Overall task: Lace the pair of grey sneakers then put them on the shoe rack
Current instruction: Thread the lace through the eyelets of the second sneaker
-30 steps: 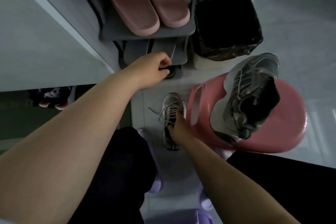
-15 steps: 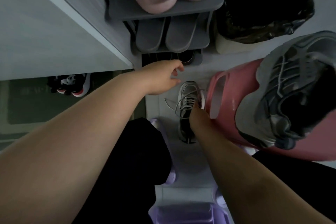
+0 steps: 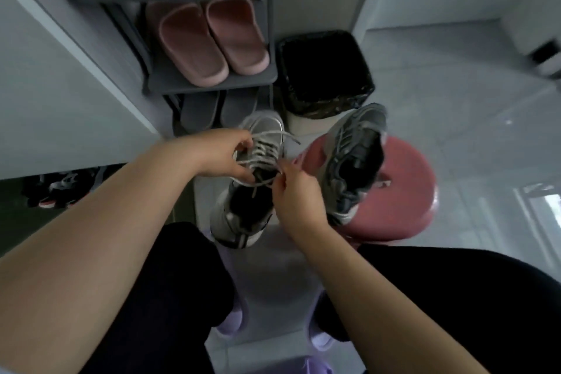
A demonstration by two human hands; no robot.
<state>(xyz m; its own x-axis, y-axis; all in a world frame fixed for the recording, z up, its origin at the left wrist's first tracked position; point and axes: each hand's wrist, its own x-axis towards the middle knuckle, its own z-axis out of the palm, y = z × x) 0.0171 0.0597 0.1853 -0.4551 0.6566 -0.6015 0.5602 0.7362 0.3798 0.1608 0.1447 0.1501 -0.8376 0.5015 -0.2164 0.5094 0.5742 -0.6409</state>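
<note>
Two hands work one grey sneaker (image 3: pixel 243 209), which sits between my knees just in front of the shoe rack (image 3: pixel 212 85) — close in, I judge, so the laces (image 3: pixel 267 134) stay within reach. My left hand (image 3: pixel 220 156) pinches a strand at the shoe's left side; my right hand (image 3: pixel 294 194) pinches another by the tongue, both wrists bent inward. The other sneaker (image 3: pixel 352 161) lies at the left edge of the pink stool (image 3: pixel 406 191).

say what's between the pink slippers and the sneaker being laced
In the head view, a pair of grey slippers on the rack's lower shelf lies between the pink slippers and the sneaker.
</note>
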